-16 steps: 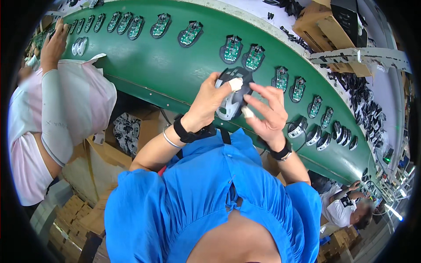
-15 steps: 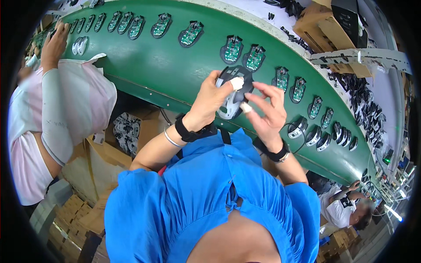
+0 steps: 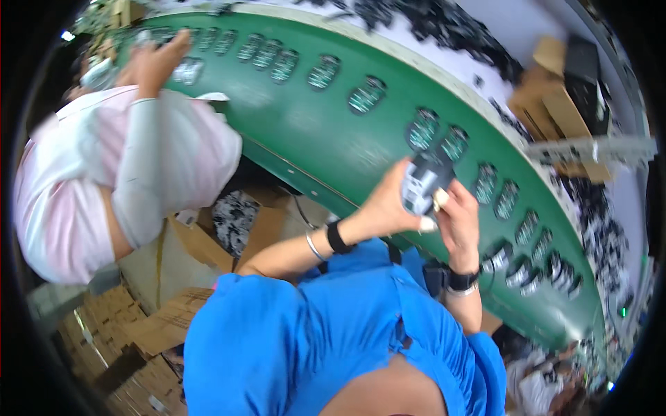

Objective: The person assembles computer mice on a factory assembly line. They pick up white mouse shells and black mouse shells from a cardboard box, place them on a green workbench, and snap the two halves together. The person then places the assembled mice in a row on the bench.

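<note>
A dark grey and silver computer mouse (image 3: 422,182) is held up over the near edge of the green bench, tilted and slightly blurred. My left hand (image 3: 390,204) grips its left side and lower end, a white cover on the thumb tip. My right hand (image 3: 459,220) closes on the mouse's right edge, with a white-covered fingertip against it. Just beyond the mouse, two half-built mice with bare green circuit boards lie close together, one (image 3: 423,129) left of the other (image 3: 455,142), the second partly behind the held mouse.
More open mice (image 3: 366,95) line the curved green bench (image 3: 312,132). Several silver-and-black shells (image 3: 519,270) sit at the right. An open carton (image 3: 544,104) and loose black parts (image 3: 451,31) lie beyond the bench. A co-worker's arm (image 3: 142,163) reaches in at left; a carton of parts (image 3: 236,222) stands below.
The view has swung, moving the scene right and blurring it. The mouse has turned between my hands. My right fingers, spread before, now close on its edge.
</note>
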### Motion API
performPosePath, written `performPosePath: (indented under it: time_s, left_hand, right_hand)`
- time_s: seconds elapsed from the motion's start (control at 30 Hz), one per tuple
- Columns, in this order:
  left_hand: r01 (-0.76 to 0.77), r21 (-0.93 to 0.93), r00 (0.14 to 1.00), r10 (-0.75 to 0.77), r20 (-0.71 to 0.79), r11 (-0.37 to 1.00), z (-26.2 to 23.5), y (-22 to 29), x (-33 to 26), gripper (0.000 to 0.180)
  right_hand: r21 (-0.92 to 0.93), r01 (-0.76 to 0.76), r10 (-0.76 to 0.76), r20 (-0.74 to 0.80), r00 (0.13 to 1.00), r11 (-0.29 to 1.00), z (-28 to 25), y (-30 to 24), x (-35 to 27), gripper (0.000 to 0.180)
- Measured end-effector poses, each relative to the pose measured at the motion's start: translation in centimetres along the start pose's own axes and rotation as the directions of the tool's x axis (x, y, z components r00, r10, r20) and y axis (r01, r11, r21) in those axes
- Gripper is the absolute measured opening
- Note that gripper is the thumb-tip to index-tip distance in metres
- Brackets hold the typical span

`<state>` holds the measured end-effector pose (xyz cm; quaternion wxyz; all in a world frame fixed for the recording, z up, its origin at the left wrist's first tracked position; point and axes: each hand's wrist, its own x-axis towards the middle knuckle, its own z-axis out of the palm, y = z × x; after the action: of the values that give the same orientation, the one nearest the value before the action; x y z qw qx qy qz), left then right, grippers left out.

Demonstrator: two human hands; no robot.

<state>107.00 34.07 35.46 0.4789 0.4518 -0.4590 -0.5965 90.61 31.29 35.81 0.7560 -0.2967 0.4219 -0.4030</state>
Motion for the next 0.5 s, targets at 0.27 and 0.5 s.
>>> performPosePath:
  time_s: [0.27, 0.5]
  left_hand:
    - [0.020, 0.225, 0.987, 0.017, -0.162, 0.974, -1.4, -0.9, -0.5, 0.084]
    - [-0.058, 0.213, 0.978, 0.013, 0.206, 0.975, -2.3, 2.1, -2.8, 0.087]
  right_hand:
    - [0.054, 0.037, -0.035, -0.042, 0.999, 0.998, 0.6, 1.9, 0.6, 0.019]
    - [0.027, 0.110, -0.114, 0.217, 0.970, 0.994, -0.7, -0.6, -2.0, 0.080]
